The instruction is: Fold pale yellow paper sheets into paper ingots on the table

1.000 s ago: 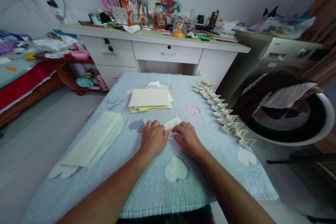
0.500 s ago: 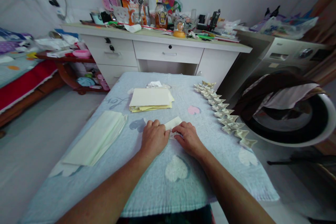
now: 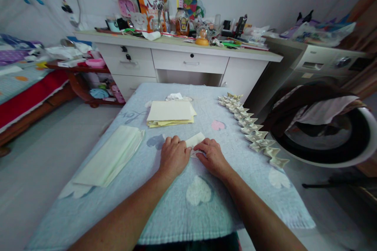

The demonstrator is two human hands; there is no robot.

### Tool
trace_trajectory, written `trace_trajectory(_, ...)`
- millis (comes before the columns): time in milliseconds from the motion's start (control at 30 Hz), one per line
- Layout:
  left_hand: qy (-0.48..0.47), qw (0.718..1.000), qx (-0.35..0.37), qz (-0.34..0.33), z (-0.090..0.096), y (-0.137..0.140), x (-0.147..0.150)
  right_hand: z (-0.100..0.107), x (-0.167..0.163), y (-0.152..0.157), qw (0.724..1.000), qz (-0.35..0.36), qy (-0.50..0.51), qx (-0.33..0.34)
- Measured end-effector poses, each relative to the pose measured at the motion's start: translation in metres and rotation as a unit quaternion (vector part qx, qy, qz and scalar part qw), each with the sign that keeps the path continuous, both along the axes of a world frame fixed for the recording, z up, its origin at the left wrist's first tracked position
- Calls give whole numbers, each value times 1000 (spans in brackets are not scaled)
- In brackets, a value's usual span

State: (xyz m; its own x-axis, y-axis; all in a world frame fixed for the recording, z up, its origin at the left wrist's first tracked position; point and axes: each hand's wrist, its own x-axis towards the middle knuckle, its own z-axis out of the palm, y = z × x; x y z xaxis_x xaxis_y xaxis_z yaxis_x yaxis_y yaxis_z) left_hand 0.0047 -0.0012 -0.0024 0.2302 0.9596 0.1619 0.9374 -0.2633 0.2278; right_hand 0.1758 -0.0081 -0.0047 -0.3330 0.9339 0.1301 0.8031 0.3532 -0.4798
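Note:
A small piece of folded paper (image 3: 195,140) lies at the middle of the cloth-covered table, between my two hands. My left hand (image 3: 174,154) presses its left end, fingers curled and thumb on the paper. From the other side my right hand (image 3: 212,156) pinches the paper with thumb and forefinger; a printed patch shows between the hands. Beyond them sits a stack of cream and yellow paper sheets (image 3: 171,111). To the left rests a pile of longer pale-green sheets (image 3: 110,156). A row of folded paper boats (image 3: 250,127) runs down the right side.
The table has a pale blue cloth (image 3: 165,219) with heart patterns. A crumpled white tissue (image 3: 174,96) lies behind the paper stack. Across the back stands a white desk (image 3: 188,60) crowded with jars and packets. An open washing machine (image 3: 324,125) holding clothes is at the right.
The camera view has shifted slightly, so everything sits a little lower and further right. Both hands keep nearly the same pose on the paper.

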Motion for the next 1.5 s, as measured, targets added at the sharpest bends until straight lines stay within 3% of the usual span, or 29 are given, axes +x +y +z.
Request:
trace_trajectory(400,-7,999,9,35,0,-2,1,0,-10,-5,998,-41,-44,11)
trace_trajectory(533,-30,999,-18,-16,0,6,-11,1,-12,-5,997,-46,-59,2)
trace_trajectory(733,-47,997,-59,-34,3,14,-29,3,-12,-5,997,-47,-53,-2)
trace_trajectory(1000,-25,995,-95,21,7,7,-17,4,-13,-3,997,-51,-54,-15)
trace_trajectory(1500,-46,987,-154,12,16,15,-36,7,-11,-4,997,-43,-57,-24)
